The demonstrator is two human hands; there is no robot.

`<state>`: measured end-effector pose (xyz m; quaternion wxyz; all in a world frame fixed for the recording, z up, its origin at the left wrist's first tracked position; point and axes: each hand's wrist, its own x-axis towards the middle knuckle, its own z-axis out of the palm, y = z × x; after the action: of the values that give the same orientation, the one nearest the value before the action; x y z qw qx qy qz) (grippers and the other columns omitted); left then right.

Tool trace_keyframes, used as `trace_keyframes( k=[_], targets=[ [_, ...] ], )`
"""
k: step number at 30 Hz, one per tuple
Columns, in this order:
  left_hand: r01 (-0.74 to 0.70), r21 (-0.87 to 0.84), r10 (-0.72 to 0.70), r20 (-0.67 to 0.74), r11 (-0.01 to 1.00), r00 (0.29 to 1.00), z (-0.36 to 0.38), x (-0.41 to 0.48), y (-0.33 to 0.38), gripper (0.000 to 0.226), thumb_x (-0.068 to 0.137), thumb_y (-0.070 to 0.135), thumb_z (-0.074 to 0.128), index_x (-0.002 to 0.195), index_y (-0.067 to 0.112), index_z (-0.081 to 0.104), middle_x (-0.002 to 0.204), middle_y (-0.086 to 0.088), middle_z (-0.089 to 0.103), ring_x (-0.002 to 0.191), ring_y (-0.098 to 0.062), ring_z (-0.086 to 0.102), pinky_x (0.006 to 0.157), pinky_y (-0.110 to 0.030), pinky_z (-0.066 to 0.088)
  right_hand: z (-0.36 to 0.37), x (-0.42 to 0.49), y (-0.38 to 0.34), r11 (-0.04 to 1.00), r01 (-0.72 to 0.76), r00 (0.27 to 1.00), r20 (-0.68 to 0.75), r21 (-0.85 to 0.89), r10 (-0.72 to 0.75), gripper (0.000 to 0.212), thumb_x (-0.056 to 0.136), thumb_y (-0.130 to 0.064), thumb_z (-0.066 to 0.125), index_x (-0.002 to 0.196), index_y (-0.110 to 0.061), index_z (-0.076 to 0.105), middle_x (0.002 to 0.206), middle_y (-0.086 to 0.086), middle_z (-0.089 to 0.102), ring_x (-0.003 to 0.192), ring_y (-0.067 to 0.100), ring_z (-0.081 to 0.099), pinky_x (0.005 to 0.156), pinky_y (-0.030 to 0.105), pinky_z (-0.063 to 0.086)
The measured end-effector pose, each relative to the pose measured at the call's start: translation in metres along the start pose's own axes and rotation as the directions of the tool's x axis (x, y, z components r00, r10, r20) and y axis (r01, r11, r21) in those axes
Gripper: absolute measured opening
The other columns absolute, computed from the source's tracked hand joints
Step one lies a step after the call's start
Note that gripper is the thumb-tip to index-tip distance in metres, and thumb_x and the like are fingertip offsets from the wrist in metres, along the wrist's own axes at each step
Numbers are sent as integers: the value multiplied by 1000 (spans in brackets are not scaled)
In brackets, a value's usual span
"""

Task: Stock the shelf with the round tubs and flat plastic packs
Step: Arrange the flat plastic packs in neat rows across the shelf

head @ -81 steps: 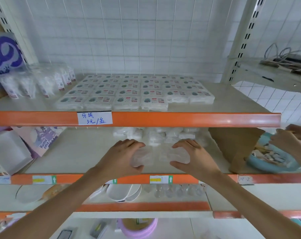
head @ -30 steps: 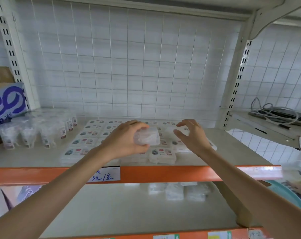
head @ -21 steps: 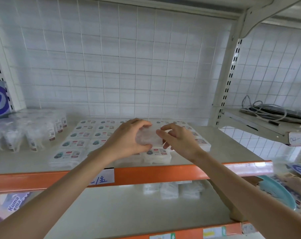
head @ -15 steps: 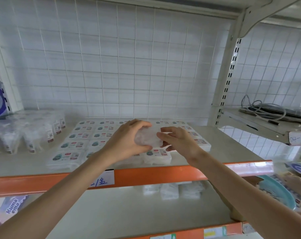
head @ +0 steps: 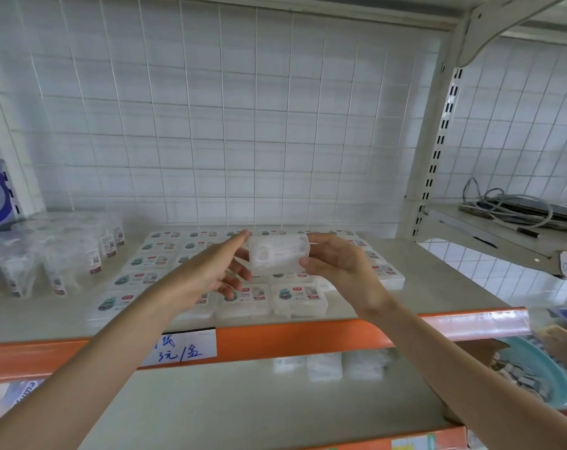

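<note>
The right fingers (head: pixel 309 264) are curling round the right end of a clear flat pack (head: pixel 277 254), thumb below and the other fingers along its top edge, so the right hand (head: pixel 343 267) is gripping it. The left fingers (head: pixel 233 244) are lying mostly straight and spread. The index finger is reaching to the pack's upper left corner, though whether it is touching cannot be told, and the left hand (head: pixel 207 271) is holding nothing. The pack is hanging in the air above and behind the orange rail (head: pixel 308 336) that fronts the shelf (head: pixel 438 287).

Just behind the rail, a grid of labelled flat packs (head: pixel 291 297) is lying in neat rows on the shelf, directly under the held one. Behind the rail's left end, round tubs (head: pixel 58 254) in clear wrap are standing in a cluster. A handwritten price label (head: pixel 184 349) is sitting on the rail itself, partly hidden by the left forearm. Below the rail, a few white packs (head: pixel 324 365) are lying on the lower shelf. Off the rail's right end, a blue basin (head: pixel 542 378) is holding small mixed items.
</note>
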<state>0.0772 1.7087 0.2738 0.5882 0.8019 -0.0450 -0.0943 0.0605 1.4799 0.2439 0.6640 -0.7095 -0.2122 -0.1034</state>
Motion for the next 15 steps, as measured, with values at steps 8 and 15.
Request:
trace_keyframes(
  k=[8,15],
  targets=[
    [61,-321,5,199,945,980,6,0,5,28,98,20,56,117,0,62,97,-18,66,69,-21,68,61,-28,60,-1,0,6,997,71,997,-1,0,-71,32,86,10,66,112,-8,67,114,3,72,104,22,70,87,27,54],
    [-108,-313,120,19,944,993,7,5,-3,34,87,8,67,121,6,62,112,-17,68,87,-23,62,66,-28,56,-3,5,3,992,-93,996,-7,88,94,36,83,-10,62,119,-13,63,120,3,69,107,22,67,87,35,55]
  ],
)
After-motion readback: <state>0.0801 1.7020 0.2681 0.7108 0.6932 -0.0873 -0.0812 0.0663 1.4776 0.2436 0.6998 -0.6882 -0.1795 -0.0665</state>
